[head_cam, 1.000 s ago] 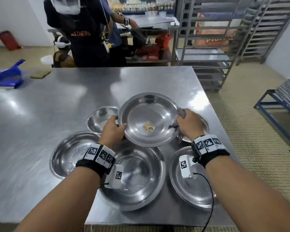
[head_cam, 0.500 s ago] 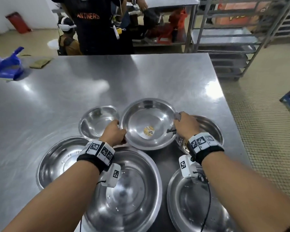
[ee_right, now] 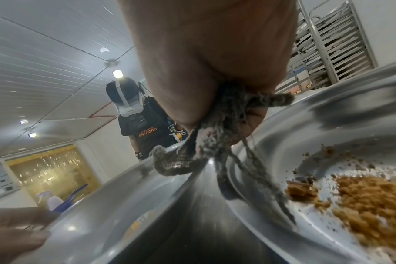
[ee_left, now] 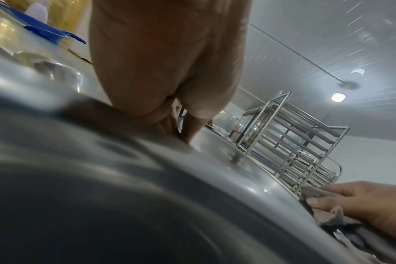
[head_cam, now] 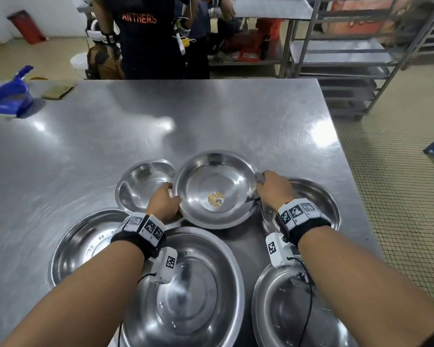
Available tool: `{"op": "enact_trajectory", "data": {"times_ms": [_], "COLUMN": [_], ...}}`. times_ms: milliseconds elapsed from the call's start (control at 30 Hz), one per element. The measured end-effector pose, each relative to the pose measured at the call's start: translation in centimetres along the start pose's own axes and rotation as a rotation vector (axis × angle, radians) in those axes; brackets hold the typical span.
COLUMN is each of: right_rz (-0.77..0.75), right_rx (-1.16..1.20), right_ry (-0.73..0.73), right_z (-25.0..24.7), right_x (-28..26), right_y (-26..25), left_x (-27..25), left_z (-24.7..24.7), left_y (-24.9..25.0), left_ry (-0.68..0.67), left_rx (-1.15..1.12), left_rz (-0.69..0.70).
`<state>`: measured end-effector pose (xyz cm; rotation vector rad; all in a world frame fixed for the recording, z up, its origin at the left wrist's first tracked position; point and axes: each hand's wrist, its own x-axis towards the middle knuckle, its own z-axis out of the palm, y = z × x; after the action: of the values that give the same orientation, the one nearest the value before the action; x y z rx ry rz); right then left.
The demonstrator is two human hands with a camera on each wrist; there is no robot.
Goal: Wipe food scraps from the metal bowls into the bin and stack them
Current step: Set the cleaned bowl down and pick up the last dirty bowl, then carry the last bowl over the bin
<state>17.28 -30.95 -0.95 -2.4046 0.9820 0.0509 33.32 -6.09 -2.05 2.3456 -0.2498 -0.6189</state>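
Observation:
A metal bowl with a yellow sticker [head_cam: 214,189] is in the middle of the steel table. My left hand [head_cam: 172,196] grips its left rim, thumb on top. My right hand [head_cam: 261,186] grips its right rim with a grey cloth [head_cam: 259,177] bunched in the palm. That cloth [ee_right: 215,148] hangs down between the held bowl and the bowl to its right [head_cam: 321,204]. The bowl on the right holds brown crumbs [ee_right: 369,200]. Around them lie a small bowl [head_cam: 143,186], a wide left bowl [head_cam: 85,241], a large front bowl [head_cam: 193,291] and a front-right bowl [head_cam: 286,311].
A blue plastic scoop [head_cam: 8,96] and a tan pad [head_cam: 58,90] lie at the far left of the table. A person in a black apron [head_cam: 148,36] stands at the far edge. A metal rack [head_cam: 348,58] stands beyond the table's right edge [head_cam: 341,146].
Both hands keep their hold on the stickered bowl, which looks lower and smaller in view than before. The head view has tipped down, so the near bowls fill more of it.

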Motion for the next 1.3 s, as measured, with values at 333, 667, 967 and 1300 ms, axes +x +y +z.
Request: {"op": "enact_trajectory", "data": {"times_ms": [333,667,967,1300], "right_rz": [0.017,0.147,0.268,0.265], "right_rx": [0.246,0.289,0.263,0.271], "right_ry": [0.123,0.267,0.137,0.252], "right_z": [-3.5,-7.4,-5.6,-5.7], "right_x": [-1.1,-4.5,-6.7,-8.7], "right_y": [3.7,12.4,16.6,16.2], "left_x": [-1.2,-5.8,-6.3,-6.7], "left_z": [-1.1,8.4,14.1,14.6], "left_y": [3.6,13.7,14.9,14.0], "left_ry": [0.03,-0.28,-0.292,-0.31], "left_rx": [0.539,0.48,0.498,0.171], "left_rz": [0.135,0.548,0.405,0.278]}}
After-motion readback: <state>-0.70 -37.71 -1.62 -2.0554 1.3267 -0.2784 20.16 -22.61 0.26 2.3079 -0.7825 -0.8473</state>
